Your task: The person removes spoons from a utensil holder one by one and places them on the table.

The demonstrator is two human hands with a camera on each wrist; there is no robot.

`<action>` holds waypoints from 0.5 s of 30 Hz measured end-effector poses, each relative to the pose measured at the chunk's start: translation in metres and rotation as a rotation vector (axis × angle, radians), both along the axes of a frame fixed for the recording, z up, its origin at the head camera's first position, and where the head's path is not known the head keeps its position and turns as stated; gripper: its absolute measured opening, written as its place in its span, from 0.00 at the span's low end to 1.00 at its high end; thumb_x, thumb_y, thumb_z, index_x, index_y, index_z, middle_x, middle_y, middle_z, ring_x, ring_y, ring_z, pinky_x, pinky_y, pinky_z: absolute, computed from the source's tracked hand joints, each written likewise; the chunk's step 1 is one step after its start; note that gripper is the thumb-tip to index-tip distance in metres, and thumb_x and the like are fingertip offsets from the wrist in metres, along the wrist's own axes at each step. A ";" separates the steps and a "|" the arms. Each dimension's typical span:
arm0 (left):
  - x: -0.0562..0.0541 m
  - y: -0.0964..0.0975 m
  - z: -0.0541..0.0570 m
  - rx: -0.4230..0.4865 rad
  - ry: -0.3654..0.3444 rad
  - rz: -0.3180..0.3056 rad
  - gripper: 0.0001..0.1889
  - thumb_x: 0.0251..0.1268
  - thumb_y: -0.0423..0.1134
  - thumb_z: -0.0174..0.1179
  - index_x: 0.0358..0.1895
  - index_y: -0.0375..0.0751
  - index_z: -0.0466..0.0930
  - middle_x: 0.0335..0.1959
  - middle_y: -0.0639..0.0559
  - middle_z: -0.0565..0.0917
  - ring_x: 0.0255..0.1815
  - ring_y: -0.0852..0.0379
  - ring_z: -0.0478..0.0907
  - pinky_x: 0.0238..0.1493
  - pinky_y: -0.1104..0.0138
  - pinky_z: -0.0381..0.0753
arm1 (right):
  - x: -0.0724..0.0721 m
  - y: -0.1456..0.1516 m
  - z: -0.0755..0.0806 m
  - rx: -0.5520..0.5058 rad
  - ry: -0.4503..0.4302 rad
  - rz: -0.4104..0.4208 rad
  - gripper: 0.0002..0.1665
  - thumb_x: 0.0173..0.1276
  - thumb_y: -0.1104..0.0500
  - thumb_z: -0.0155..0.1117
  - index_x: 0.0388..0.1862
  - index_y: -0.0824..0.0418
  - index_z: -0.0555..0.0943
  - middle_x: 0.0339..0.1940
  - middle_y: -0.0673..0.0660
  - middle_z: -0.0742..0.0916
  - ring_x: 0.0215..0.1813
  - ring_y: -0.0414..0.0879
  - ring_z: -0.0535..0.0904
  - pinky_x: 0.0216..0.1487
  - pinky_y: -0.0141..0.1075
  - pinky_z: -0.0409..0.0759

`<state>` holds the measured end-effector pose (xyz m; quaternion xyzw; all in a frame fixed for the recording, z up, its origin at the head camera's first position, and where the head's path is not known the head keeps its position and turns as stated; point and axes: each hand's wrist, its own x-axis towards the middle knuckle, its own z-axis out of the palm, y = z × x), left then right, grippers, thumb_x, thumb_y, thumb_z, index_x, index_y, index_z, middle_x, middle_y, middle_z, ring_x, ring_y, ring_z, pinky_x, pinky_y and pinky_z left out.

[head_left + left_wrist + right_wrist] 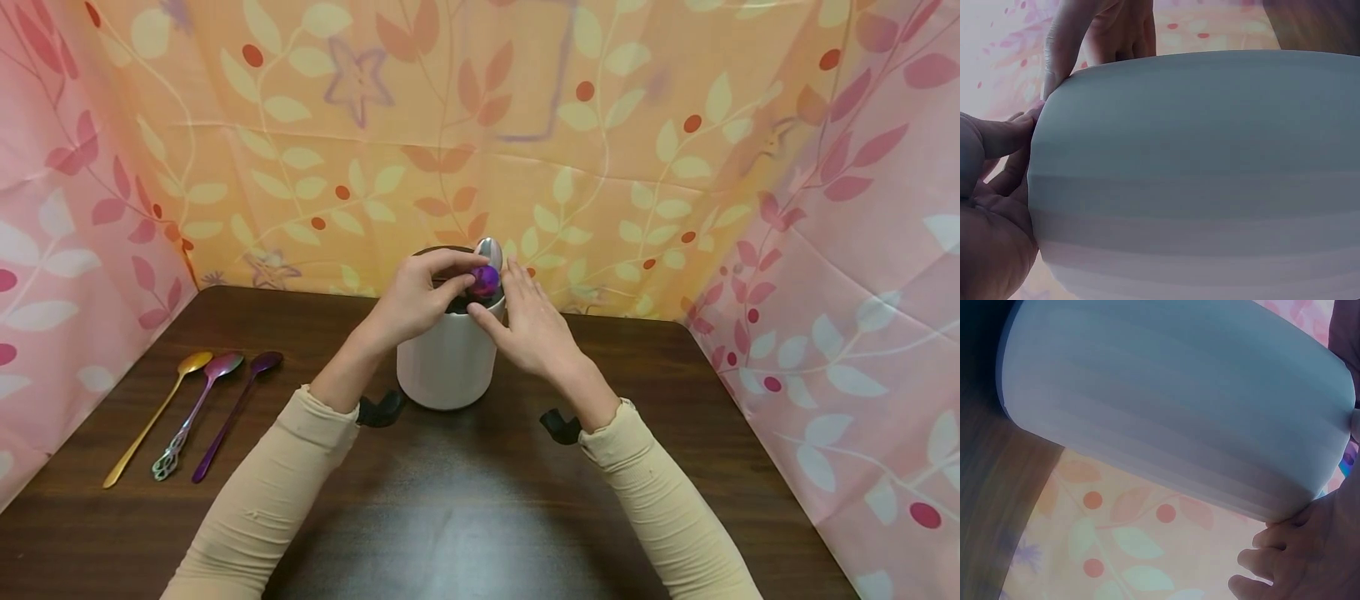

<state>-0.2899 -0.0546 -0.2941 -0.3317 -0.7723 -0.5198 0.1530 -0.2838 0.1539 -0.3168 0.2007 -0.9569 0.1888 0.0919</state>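
A white cylindrical jar point(447, 360) stands upright at the middle of the dark wooden table point(465, 500). A silver spoon point(489, 250) sticks up out of it. My left hand point(468, 273) reaches over the rim and pinches the bowl of a purple spoon point(486, 281) between thumb and forefinger. My right hand point(501, 292) lies against the jar's right rim with fingers straight, its thumb on the edge. The jar wall point(1197, 169) fills the left wrist view. In the right wrist view the jar point(1172, 406) looms above my right hand's fingers point(1272, 562).
Three long spoons lie side by side at the table's left: a gold one point(153, 417), a pink one with an ornate handle point(197, 412) and a dark purple one point(238, 412). Leaf-patterned cloth point(480, 125) walls in the table at the back and both sides.
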 end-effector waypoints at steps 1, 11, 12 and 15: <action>0.000 0.000 0.000 0.005 -0.009 0.001 0.15 0.73 0.28 0.64 0.59 0.38 0.87 0.58 0.45 0.86 0.54 0.50 0.86 0.55 0.58 0.86 | 0.000 0.000 0.000 0.001 0.002 0.000 0.59 0.75 0.20 0.35 0.88 0.59 0.43 0.88 0.57 0.46 0.87 0.50 0.40 0.86 0.46 0.39; 0.003 -0.003 0.006 0.072 -0.070 0.029 0.15 0.75 0.29 0.62 0.61 0.36 0.85 0.55 0.43 0.88 0.47 0.49 0.88 0.50 0.61 0.88 | -0.001 0.000 -0.001 0.004 0.008 0.001 0.59 0.76 0.21 0.36 0.86 0.62 0.48 0.88 0.60 0.49 0.87 0.52 0.41 0.85 0.47 0.40; 0.004 -0.004 0.006 0.086 -0.073 0.027 0.15 0.75 0.29 0.62 0.61 0.36 0.85 0.55 0.42 0.88 0.47 0.49 0.88 0.49 0.62 0.88 | -0.001 0.000 -0.001 0.004 0.009 0.000 0.59 0.76 0.21 0.36 0.87 0.62 0.48 0.88 0.60 0.49 0.87 0.52 0.41 0.85 0.47 0.41; 0.004 -0.006 0.008 0.139 -0.075 0.021 0.15 0.74 0.27 0.62 0.60 0.34 0.85 0.54 0.41 0.88 0.48 0.47 0.88 0.48 0.63 0.89 | -0.001 0.000 0.000 0.003 0.007 -0.002 0.59 0.76 0.21 0.36 0.87 0.62 0.47 0.88 0.59 0.48 0.87 0.52 0.41 0.85 0.47 0.40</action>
